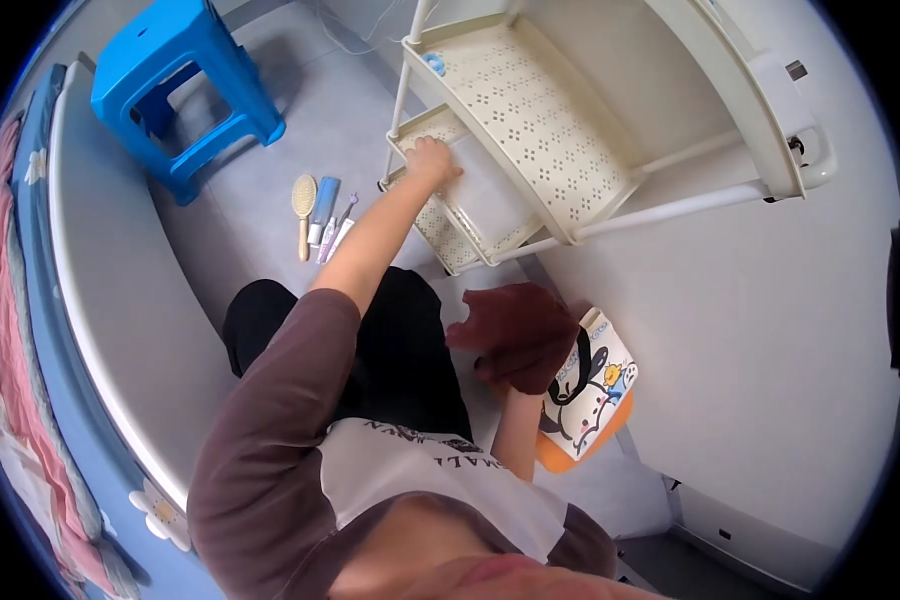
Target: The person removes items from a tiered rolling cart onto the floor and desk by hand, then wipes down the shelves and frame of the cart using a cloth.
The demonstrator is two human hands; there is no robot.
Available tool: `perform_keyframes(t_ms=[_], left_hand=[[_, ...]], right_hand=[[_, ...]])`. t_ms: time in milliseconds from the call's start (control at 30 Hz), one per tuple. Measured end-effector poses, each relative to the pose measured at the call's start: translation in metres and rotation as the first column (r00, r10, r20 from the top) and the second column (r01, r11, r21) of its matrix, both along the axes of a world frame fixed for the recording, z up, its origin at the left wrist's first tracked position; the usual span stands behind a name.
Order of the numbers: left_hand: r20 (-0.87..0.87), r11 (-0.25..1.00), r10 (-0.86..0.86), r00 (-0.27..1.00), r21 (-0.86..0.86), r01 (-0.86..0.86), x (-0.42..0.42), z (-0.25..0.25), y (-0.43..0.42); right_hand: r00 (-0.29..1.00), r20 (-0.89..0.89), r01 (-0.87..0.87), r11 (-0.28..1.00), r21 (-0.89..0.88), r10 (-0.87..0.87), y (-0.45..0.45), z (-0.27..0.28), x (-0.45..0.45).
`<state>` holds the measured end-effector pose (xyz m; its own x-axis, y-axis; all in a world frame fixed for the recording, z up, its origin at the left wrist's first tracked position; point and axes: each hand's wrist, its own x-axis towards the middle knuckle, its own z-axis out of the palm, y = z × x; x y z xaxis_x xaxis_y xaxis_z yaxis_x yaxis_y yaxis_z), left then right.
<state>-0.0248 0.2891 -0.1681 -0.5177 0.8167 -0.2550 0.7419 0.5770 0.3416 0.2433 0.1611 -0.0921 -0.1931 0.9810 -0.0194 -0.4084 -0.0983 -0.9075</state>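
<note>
My left hand (432, 164) reaches out to a lower tier of the cream shelf rack (535, 120), its fingers apart and touching the tier near its left end. Beside it on that tier is a pale, smooth surface (490, 195). A dark red cloth (520, 335) hangs over my right hand, which holds it; the cloth hides the fingers. On the floor left of the rack lie a hairbrush (303, 205), a blue-and-white tube (323, 208) and some small slim items (336, 235).
A blue plastic stool (160, 70) stands at the upper left. A white cartoon-printed box (590, 390) with orange beneath it is right of the cloth. Along the left side runs a white-edged panel (120, 300) with pink and blue fabric behind it. A wall is at right.
</note>
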Motion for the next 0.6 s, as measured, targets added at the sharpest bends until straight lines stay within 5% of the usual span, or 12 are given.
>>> perform_keyframes(t_ms=[67, 133, 233, 400, 600], left_hand=[[-0.005, 1.0, 0.011, 1.0, -0.009, -0.011, 0.006, -0.007, 0.004], [-0.014, 0.998, 0.045, 0.999, -0.031, -0.046, 0.008, -0.011, 0.008], [-0.008, 0.989, 0.126, 0.992, -0.075, -0.126, 0.005, -0.02, 0.021], [0.139, 0.976, 0.205, 0.969, -0.099, -0.192, -0.006, -0.013, 0.027], [0.211, 0.99, 0.141, 0.967, -0.045, -0.135, -0.009, 0.0, 0.02]], right_hand=[[0.989, -0.081, 0.105, 0.978, -0.179, -0.121, -0.004, -0.007, 0.007], [0.995, 0.03, -0.091, 0.996, -0.015, 0.091, 0.004, -0.051, 0.038], [0.976, -0.058, -0.21, 0.977, -0.025, 0.208, 0.006, -0.061, 0.047], [0.946, 0.309, 0.104, 0.995, -0.006, -0.097, 0.016, -0.067, 0.051], [0.986, 0.118, 0.14, 0.974, -0.177, -0.121, 0.015, -0.028, 0.022]])
